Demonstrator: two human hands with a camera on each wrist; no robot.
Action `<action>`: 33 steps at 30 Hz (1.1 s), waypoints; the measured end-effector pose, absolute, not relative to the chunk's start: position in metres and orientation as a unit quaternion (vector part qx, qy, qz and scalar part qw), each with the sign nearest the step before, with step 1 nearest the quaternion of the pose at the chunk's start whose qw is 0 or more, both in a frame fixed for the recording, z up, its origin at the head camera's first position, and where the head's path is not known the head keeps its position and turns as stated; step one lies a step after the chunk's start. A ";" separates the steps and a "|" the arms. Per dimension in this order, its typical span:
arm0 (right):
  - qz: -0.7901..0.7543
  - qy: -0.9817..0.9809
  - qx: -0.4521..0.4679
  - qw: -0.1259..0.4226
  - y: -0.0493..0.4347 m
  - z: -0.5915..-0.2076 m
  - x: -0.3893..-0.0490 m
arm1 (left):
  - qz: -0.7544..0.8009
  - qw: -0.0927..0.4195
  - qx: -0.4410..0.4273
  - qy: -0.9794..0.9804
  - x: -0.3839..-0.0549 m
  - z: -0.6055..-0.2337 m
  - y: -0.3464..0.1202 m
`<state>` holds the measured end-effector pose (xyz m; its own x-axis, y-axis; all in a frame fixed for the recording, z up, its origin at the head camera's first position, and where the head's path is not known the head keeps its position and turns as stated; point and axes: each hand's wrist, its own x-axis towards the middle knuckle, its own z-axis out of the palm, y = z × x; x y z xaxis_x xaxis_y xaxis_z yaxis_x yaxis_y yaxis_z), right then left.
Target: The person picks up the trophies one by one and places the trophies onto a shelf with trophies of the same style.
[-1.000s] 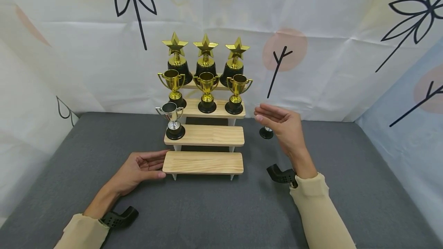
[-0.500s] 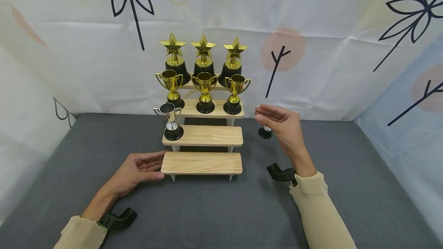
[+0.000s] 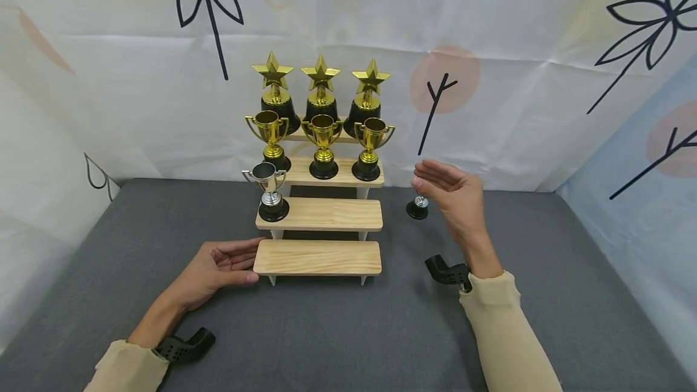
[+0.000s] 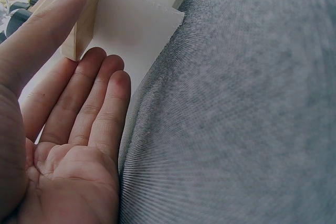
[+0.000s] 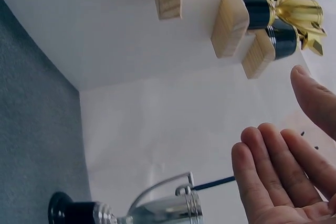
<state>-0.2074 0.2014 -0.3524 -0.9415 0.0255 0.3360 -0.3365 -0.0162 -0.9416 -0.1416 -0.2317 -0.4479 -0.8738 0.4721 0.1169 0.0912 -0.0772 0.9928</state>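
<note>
My left hand (image 3: 223, 268) is at the left end of the lowest wooden shelf (image 3: 317, 257), fingers straight and fingertips right at the board's end. In the left wrist view the shelf's white side support (image 4: 134, 24) stands beyond those fingers (image 4: 107, 108). A silver trophy cup (image 5: 168, 211) with a black base stands on the table to the right of the stand. Beside it my right hand (image 3: 454, 201) is held with straight fingers, hiding its upper part in the head view. In the right wrist view a gap shows between cup and fingers (image 5: 265, 166).
Another silver trophy cup (image 3: 270, 189) stands at the left of the second shelf (image 3: 332, 215). Above it are three gold trophy cups (image 3: 323, 141), and three gold star trophies (image 3: 321, 86) on top. Behind the grey table (image 3: 305, 343) hangs a white printed cloth (image 3: 348, 11).
My right hand has moved a little to the right, so more of the silver trophy cup's base shows. The left hand stays at the shelf's end.
</note>
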 end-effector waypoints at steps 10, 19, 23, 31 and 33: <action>0.721 -0.666 0.102 0.164 0.214 -0.353 -0.211 | 0.702 0.135 0.212 0.666 -0.141 -0.448 -0.231; 0.698 -0.688 0.078 0.184 0.223 -0.357 -0.214 | 0.699 0.133 0.206 0.672 -0.141 -0.448 -0.232; 0.676 -0.708 0.069 0.190 0.226 -0.361 -0.215 | 0.698 0.131 0.207 0.673 -0.141 -0.449 -0.232; 0.681 -0.700 0.063 0.207 0.232 -0.370 -0.220 | 0.697 0.131 0.207 0.674 -0.141 -0.448 -0.232; 0.679 -0.702 0.058 0.205 0.234 -0.372 -0.221 | 0.697 0.131 0.207 0.674 -0.141 -0.448 -0.232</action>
<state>-0.2212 0.2337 -0.3724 -0.9090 0.1980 0.3668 -0.3600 0.0705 -0.9303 -0.1411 -0.2318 -0.4481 -0.8802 0.4612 0.1120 0.0962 -0.0575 0.9937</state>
